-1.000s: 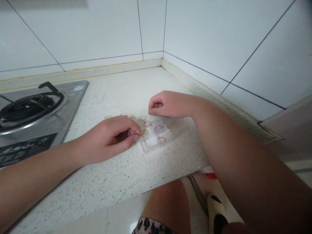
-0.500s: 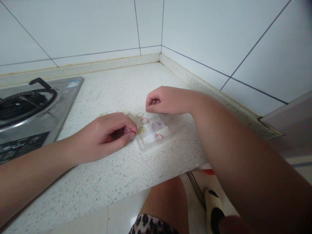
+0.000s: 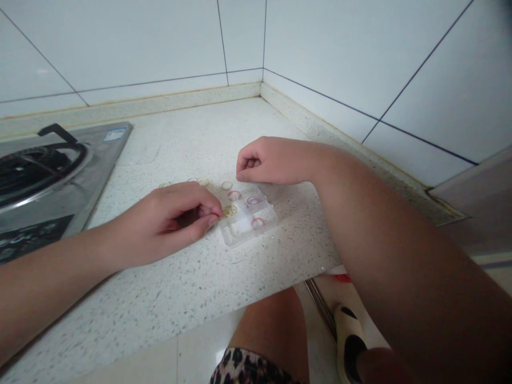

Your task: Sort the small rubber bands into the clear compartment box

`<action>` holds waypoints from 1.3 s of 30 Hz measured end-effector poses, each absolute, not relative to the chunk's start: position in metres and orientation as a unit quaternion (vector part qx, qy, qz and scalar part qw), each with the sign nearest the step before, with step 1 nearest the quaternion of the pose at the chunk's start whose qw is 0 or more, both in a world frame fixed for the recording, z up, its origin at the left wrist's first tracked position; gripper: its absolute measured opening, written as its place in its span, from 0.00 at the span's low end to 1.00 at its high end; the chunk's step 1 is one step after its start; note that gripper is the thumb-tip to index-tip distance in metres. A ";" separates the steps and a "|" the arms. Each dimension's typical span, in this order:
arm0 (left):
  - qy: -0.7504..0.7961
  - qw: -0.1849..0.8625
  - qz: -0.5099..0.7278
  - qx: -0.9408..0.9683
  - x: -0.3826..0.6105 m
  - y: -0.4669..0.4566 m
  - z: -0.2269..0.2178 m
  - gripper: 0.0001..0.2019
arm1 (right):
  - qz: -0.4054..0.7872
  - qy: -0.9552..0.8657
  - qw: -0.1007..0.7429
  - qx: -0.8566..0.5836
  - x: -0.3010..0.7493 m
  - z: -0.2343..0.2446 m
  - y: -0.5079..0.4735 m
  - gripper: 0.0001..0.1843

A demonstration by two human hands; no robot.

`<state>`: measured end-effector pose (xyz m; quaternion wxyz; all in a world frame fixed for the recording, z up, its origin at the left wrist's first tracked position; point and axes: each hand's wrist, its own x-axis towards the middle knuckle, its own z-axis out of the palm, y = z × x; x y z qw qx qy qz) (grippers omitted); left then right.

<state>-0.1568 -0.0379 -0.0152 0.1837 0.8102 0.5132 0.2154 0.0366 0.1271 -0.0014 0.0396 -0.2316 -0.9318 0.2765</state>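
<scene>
A clear plastic compartment box [image 3: 248,234] lies on the speckled counter, holding small coloured rings. A yellow group [image 3: 229,210], a red ring [image 3: 234,196], a purple group [image 3: 253,201] and a pinkish-red ring [image 3: 258,223] show in it. My left hand [image 3: 180,218] is closed, with thumb and forefinger pinched at the box's left edge. Just behind the box hovers my right hand [image 3: 266,160], its fingers curled and the tips close together; whatever they may hold is hidden. A pale ring [image 3: 226,185] lies on the counter between the hands.
More thin rings [image 3: 203,182] lie beyond my left hand. A gas stove [image 3: 108,146] is set into the counter [image 3: 192,138] at left. White tiled walls meet at the back corner. The counter's front edge runs above my leg [image 3: 276,325].
The whole view has shifted slightly. Both hands keep nearly the same pose, and the box and rings stay in place on the counter.
</scene>
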 end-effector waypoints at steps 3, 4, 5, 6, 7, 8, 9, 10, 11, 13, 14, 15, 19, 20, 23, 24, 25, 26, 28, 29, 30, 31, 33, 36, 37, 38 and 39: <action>0.514 0.183 0.214 0.810 -0.157 -0.038 -0.016 0.05 | 0.273 -0.932 0.036 -0.236 0.037 0.000 0.126 0.14; 0.514 0.182 0.213 0.811 -0.157 -0.037 -0.016 0.05 | 0.272 -0.932 0.035 -0.237 0.037 0.001 0.125 0.14; 0.513 0.181 0.212 0.812 -0.157 -0.037 -0.016 0.05 | 0.271 -0.932 0.035 -0.238 0.037 0.001 0.125 0.15; 0.512 0.179 0.212 0.813 -0.157 -0.037 -0.016 0.05 | 0.270 -0.932 0.034 -0.239 0.038 0.002 0.125 0.15; 0.512 0.178 0.213 0.813 -0.157 -0.037 -0.016 0.05 | 0.269 -0.933 0.033 -0.239 0.038 0.002 0.125 0.15; 0.513 0.178 0.214 0.812 -0.157 -0.037 -0.016 0.05 | 0.268 -0.933 0.031 -0.238 0.039 0.003 0.125 0.16; 0.513 0.178 0.215 0.811 -0.157 -0.037 -0.016 0.05 | 0.267 -0.934 0.030 -0.236 0.039 0.003 0.124 0.16; 0.514 0.179 0.216 0.811 -0.157 -0.037 -0.016 0.05 | 0.266 -0.935 0.029 -0.234 0.040 0.004 0.124 0.16; 0.516 0.179 0.216 0.810 -0.157 -0.038 -0.016 0.05 | 0.266 -0.935 0.028 -0.234 0.040 0.004 0.124 0.16; 0.519 0.179 0.214 0.808 -0.157 -0.038 -0.016 0.05 | 0.267 -0.934 0.026 -0.237 0.040 0.004 0.125 0.16; 0.520 0.178 0.215 0.808 -0.157 -0.038 -0.016 0.05 | 0.269 -0.933 0.026 -0.239 0.040 0.004 0.125 0.16; 0.520 0.176 0.216 0.808 -0.157 -0.038 -0.016 0.05 | 0.272 -0.931 0.028 -0.240 0.040 0.003 0.126 0.16; 0.516 0.178 0.216 0.809 -0.158 -0.037 -0.017 0.04 | 0.292 -0.926 0.039 -0.237 0.039 -0.001 0.130 0.16; 0.515 0.178 0.217 0.810 -0.158 -0.037 -0.017 0.04 | 0.295 -0.925 0.041 -0.236 0.039 -0.001 0.130 0.15; 0.511 0.179 0.222 0.811 -0.158 -0.037 -0.017 0.04 | 0.297 -0.925 0.039 -0.235 0.038 -0.002 0.131 0.15; 0.510 0.178 0.223 0.811 -0.158 -0.037 -0.017 0.04 | 0.295 -0.925 0.037 -0.236 0.038 -0.002 0.131 0.15; 0.511 0.178 0.222 0.811 -0.158 -0.037 -0.017 0.04 | 0.293 -0.926 0.035 -0.236 0.038 -0.002 0.131 0.16; 0.512 0.179 0.220 0.811 -0.158 -0.037 -0.017 0.04 | 0.291 -0.927 0.034 -0.236 0.038 -0.002 0.131 0.16; 0.514 0.178 0.216 0.811 -0.158 -0.037 -0.017 0.05 | 0.289 -0.928 0.034 -0.232 0.038 -0.003 0.132 0.15; 0.515 0.179 0.215 0.810 -0.158 -0.037 -0.017 0.05 | 0.290 -0.928 0.035 -0.229 0.038 -0.003 0.132 0.15; 0.515 0.181 0.214 0.810 -0.158 -0.037 -0.017 0.05 | 0.292 -0.928 0.038 -0.227 0.038 -0.004 0.133 0.15; 0.515 0.181 0.214 0.810 -0.158 -0.037 -0.017 0.05 | 0.293 -0.928 0.040 -0.225 0.038 -0.004 0.133 0.15; 0.517 0.181 0.214 0.809 -0.158 -0.037 -0.017 0.05 | 0.294 -0.928 0.044 -0.226 0.037 -0.005 0.134 0.15; 0.514 0.183 0.215 0.810 -0.158 -0.037 -0.016 0.05 | 0.294 -0.926 0.043 -0.234 0.037 -0.005 0.134 0.14; 0.514 0.185 0.215 0.810 -0.158 -0.038 -0.016 0.05 | 0.296 -0.925 0.042 -0.236 0.037 -0.005 0.134 0.14; 0.514 0.186 0.214 0.810 -0.158 -0.038 -0.016 0.05 | 0.298 -0.924 0.041 -0.237 0.038 -0.005 0.135 0.14; 0.514 0.188 0.214 0.809 -0.158 -0.038 -0.016 0.05 | 0.299 -0.923 0.042 -0.236 0.038 -0.005 0.135 0.14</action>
